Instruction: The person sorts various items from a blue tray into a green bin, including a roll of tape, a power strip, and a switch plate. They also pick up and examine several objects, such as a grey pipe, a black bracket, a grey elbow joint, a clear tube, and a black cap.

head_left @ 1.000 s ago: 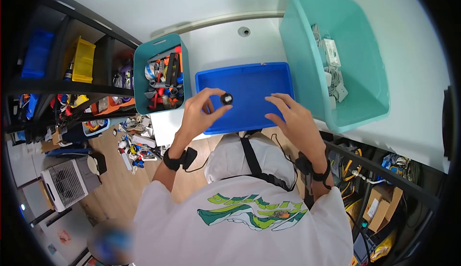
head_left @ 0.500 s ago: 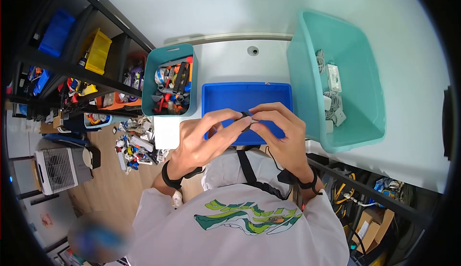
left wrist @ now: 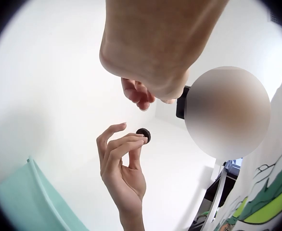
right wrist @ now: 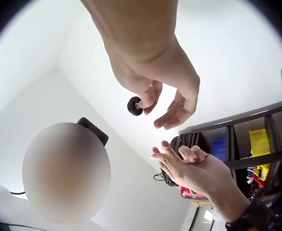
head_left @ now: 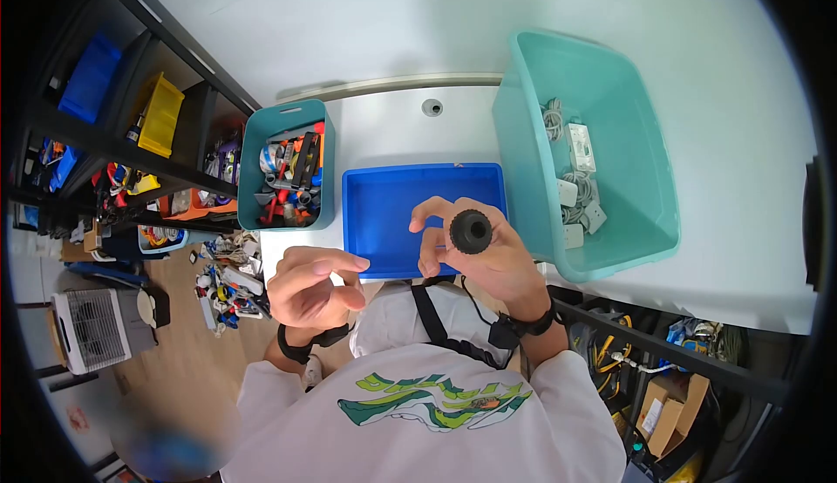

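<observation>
A small black toy wheel [head_left: 472, 232] with a knobbly tread and a hole in its middle faces up toward the head camera. My right hand [head_left: 497, 267] pinches it between thumb and fingers, above the front right part of a blue tray [head_left: 350, 213]. In the right wrist view the tread of the wheel [right wrist: 134, 106] shows beside the thumb. Off to the left, my left hand [head_left: 309, 289] holds nothing, its fingers loosely bent and apart from the wheel. Both hands are raised, and the left wrist view has the right hand [left wrist: 124, 185] from below.
Left of the tray stands a teal bin [head_left: 247, 169] full of mixed parts. A large mint tub [head_left: 641, 221] with white adapters and cables [head_left: 580, 147] stands to the right. Shelving [head_left: 187, 73] with coloured bins lines the left side, and loose items [head_left: 231, 282] lie on the floor.
The wheel was in my left hand one second ago. Both hands met at it over the tray, and now my right hand has it while my left hand has drawn away leftward.
</observation>
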Available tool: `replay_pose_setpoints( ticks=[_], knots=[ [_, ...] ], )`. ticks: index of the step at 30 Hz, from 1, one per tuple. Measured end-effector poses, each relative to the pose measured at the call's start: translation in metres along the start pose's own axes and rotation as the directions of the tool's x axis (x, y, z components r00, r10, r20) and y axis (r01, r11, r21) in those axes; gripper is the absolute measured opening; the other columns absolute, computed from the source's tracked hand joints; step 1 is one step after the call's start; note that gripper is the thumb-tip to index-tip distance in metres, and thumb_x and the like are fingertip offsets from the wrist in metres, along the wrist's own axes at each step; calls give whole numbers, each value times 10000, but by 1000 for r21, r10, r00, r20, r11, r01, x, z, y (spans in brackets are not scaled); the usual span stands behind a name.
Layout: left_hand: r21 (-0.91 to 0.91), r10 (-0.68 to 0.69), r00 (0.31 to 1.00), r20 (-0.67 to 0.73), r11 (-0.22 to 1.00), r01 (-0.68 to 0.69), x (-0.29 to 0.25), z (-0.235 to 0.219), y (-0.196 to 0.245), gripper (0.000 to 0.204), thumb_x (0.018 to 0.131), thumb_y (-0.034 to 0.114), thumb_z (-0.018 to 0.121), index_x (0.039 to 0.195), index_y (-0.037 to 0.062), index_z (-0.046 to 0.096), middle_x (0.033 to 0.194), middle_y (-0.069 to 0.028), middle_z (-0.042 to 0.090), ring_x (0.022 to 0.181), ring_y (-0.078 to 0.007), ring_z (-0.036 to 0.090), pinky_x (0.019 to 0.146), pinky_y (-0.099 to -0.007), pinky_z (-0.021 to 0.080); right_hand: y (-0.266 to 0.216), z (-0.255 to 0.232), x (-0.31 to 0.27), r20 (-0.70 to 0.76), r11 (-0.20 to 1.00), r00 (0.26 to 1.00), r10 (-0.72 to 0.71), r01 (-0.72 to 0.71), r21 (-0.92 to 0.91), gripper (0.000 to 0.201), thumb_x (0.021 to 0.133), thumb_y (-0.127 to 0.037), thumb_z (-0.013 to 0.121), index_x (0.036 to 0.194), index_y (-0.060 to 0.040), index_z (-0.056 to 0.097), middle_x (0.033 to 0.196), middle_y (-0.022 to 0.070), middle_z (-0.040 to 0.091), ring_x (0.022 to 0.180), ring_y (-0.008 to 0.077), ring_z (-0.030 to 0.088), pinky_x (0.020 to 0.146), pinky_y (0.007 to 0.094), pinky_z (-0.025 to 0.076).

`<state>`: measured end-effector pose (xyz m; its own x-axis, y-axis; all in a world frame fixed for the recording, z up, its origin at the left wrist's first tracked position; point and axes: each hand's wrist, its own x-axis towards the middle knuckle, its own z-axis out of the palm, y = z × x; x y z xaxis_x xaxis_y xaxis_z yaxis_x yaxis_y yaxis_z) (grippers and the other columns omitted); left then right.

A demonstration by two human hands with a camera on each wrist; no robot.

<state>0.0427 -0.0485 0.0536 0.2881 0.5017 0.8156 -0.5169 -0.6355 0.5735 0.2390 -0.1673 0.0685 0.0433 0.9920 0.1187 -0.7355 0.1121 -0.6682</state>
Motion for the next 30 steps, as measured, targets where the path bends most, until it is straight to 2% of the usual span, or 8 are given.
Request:
replay_pose_setpoints(
  ticks=[6, 8, 12, 19, 23, 25, 27, 30],
  knots=[
    [330, -42, 976, 216, 943, -32, 14, 0, 13, 547, 767, 256, 889, 1198, 23, 645, 955, -160, 726, 520, -99, 598, 473, -208, 449, 3, 3, 0, 24, 962, 997, -76, 80, -263, 140, 927, -1, 653, 1066, 7, 662, 1247, 128, 607, 945, 186, 670, 812, 344, 557],
    [430, -116, 959, 259, 903, -7, 23, 11, 18, 526, 725, 253, 897, 1152, 8, 711, 1018, -128, 706, 575, -109, 620, 496, -236, 494, 4, 5, -2, -77, 723, 989, -127, 39, -690, 108, 905, -39, 701, 1003, 5, 685, 1238, 131, 613, 960, 192, 671, 802, 331, 538],
    [488, -209, 901, 381, 873, -4, 21, 8, 16, 442, 774, 220, 842, 1174, 61, 742, 1041, -94, 686, 622, -138, 652, 508, -266, 516, 4, 4, 2, 128, 288, 961, -246, 198, -937, 132, 861, -57, 743, 971, -2, 694, 1213, 157, 614, 926, 247, 677, 747, 331, 521],
    [540, -440, 825, 354, 817, 203, 1, -8, 14, 375, 777, 160, 839, 1124, 52, 748, 1047, -107, 701, 716, -162, 685, 590, -288, 555, 23, 2, 0, 0, 258, 986, -165, 43, -965, 118, 899, -78, 732, 982, -8, 685, 1223, 155, 610, 861, 253, 686, 733, 340, 530],
    [401, -621, 744, 246, 764, 506, -19, -24, -5, 266, 851, 23, 757, 1112, 22, 706, 1060, -131, 697, 684, -148, 672, 575, -283, 547, 44, -7, 7, -20, 300, 995, -103, 12, -954, 186, 917, -106, 728, 1074, -23, 672, 1276, 157, 587, 897, 267, 690, 781, 356, 545],
    [339, -826, 559, 75, 549, 764, -31, -37, -19, 281, 852, 30, 753, 1126, 38, 691, 1059, -114, 691, 669, -215, 676, 581, -325, 541, 52, -7, 8, -151, 274, 987, -62, -129, -953, 301, 926, -169, 733, 1185, -43, 647, 1344, 166, 546, 960, 279, 688, 852, 376, 552],
    [524, -748, 664, -14, 559, 642, -57, -71, -59, 259, 863, -52, 702, 1115, 1, 668, 1071, -113, 682, 628, -150, 682, 508, -240, 521, 58, -16, 4, -177, 251, 984, -34, -163, -954, 347, 923, -195, 739, 1221, -50, 635, 1369, 170, 528, 984, 281, 684, 875, 382, 550],
    [655, -755, 589, -288, 293, 697, -97, -137, -118, 238, 868, 98, 747, 1094, 50, 694, 1002, -129, 718, 755, -299, 708, 649, -397, 551, 60, -26, -4, -237, 218, 972, -5, -230, -948, 400, 919, -231, 747, 1258, -58, 624, 1396, 175, 509, 1023, 284, 678, 903, 388, 547]
  ],
)
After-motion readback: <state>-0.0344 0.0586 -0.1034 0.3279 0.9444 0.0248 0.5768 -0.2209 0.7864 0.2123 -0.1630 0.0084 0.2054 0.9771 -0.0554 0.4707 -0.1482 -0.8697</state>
